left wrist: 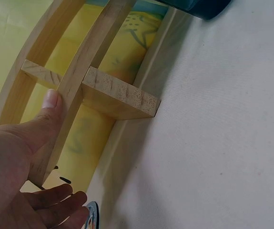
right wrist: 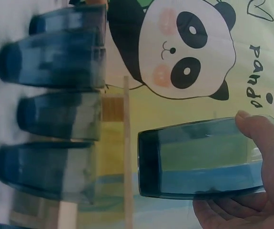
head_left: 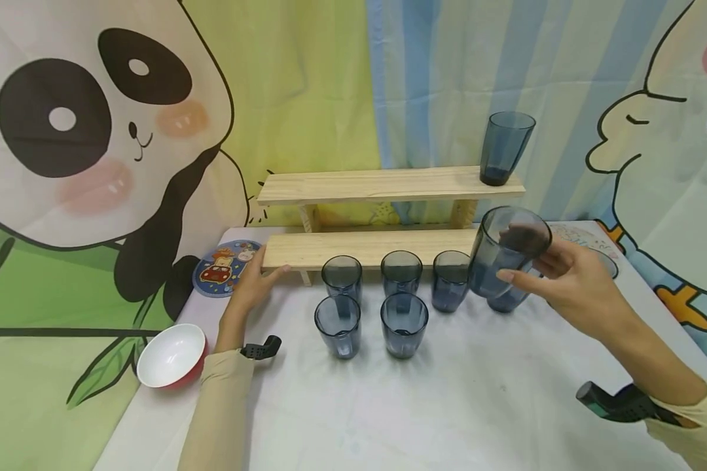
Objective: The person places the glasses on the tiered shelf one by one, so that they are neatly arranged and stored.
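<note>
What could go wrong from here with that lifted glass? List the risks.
1. The right hand grips the lifted glass near its rim, above another glass; a slip could drop it onto that one.
2. The glasses on the table stand close together, so a low sweep might knock one over.
3. The left hand touches the shelf; a shove could shake the glass on top.

Tumblers [head_left: 402,324]: translucent smoky blue, all alike, including the held glass [head_left: 503,256]. Two-tier shelf [head_left: 389,184]: pale unfinished wood. Tabletop [head_left: 448,405]: white cloth. Bowl [head_left: 172,356]: white inside, red outside. Round mat [head_left: 224,268]: blue with red cartoon car. Backdrop [head_left: 94,131]: black-and-white panda, pink cheeks, green, yellow, blue stripes. Sleeves [head_left: 218,412]: beige.
</note>
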`<state>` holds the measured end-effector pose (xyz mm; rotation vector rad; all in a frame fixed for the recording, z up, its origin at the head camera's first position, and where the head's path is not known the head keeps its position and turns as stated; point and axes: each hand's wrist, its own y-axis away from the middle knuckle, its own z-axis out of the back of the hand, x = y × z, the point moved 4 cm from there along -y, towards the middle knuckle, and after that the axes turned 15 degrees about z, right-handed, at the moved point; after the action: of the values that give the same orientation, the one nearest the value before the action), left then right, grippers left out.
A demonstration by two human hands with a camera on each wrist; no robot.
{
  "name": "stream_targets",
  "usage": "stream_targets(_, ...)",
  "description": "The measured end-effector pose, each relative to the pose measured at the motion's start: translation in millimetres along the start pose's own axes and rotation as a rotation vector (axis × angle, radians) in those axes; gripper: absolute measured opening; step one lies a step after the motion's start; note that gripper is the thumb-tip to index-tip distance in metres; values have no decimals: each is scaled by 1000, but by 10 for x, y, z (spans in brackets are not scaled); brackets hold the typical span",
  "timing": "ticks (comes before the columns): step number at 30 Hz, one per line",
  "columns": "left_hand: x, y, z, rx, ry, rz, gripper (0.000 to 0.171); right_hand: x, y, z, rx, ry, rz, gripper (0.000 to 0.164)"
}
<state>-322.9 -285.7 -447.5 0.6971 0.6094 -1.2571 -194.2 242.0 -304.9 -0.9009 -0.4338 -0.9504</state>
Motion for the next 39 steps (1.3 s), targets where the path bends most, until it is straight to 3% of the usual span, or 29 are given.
stream_targets(7, -10, 2, -2, 4, 1, -12, 93, 67, -674, 60, 7, -10, -40, 63)
stream_targets(11, -15, -2, -2, 1, 7, -23, 92, 18, -1053, 45, -17, -7, -11, 66)
stream_targets(20, -9, -5, -32, 19, 26, 10, 95, -245, -1673, 33, -145, 1, -14, 45)
stream_targets(28, -10, 31, -9, 23, 27, 3, 94, -430, -1929, -79, -162, 57, -90, 50)
stream_targets(39, -12, 19, -15, 23, 29, 2, 95, -535, -2017, -200, -212, 52, -132, 65)
